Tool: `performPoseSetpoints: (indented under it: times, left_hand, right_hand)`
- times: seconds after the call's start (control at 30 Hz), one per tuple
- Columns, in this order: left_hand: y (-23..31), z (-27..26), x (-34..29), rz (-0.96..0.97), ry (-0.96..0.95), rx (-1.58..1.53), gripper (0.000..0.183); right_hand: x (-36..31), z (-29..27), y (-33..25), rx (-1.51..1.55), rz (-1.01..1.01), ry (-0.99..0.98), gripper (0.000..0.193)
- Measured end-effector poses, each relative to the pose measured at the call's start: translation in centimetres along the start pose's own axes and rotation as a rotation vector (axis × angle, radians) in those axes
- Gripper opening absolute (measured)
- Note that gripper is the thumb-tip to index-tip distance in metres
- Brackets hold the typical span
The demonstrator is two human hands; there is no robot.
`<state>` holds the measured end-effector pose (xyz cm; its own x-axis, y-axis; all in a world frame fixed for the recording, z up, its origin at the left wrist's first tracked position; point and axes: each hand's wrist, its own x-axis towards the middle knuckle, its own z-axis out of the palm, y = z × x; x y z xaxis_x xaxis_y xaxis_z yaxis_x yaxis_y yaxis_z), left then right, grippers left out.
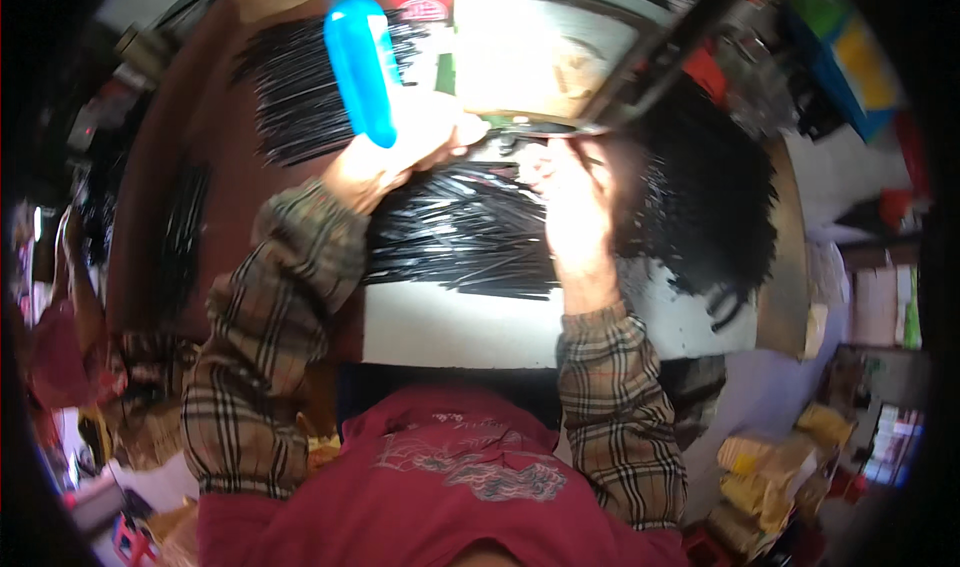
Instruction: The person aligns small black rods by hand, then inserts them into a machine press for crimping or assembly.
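Observation:
My left hand (425,132) is closed, its fingertips pinched at the left end of a small, dark, narrow piece (540,128). At the other end, my right hand (575,172) has its fingers closed round the same piece. Glare and blur hide its exact kind. A blue bottle (362,72) is right beside my left hand and wrist. Below both hands lies a pile of thin, shiny black strips (460,232), on a white board (460,317).
Another bundle of black strips (300,87) lies at the far left on the reddish-brown tabletop (225,207). A large heap of short black pieces (710,197) is on the right, with a black-handled tool (727,309) at its near edge. A dark bar (650,52) slants over the back right.

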<state>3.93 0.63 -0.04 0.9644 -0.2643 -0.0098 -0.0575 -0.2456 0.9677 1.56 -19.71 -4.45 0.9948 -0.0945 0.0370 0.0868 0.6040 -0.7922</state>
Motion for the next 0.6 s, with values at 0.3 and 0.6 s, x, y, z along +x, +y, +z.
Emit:
performPoseSetpoints:
  times: [0.3,0.6]
  left_hand:
    - [2.4,-0.5,-8.1,-0.250,-0.030,-0.370,0.021]
    - [0.7,3.6,-11.8,0.017,0.037,-0.805,0.017]
  right_hand:
    - [-8.8,-0.1,-5.2,-0.036,0.292,-0.127,0.012]
    - [-11.2,-7.3,-10.7,-0.962,-0.097,-0.004,0.012]
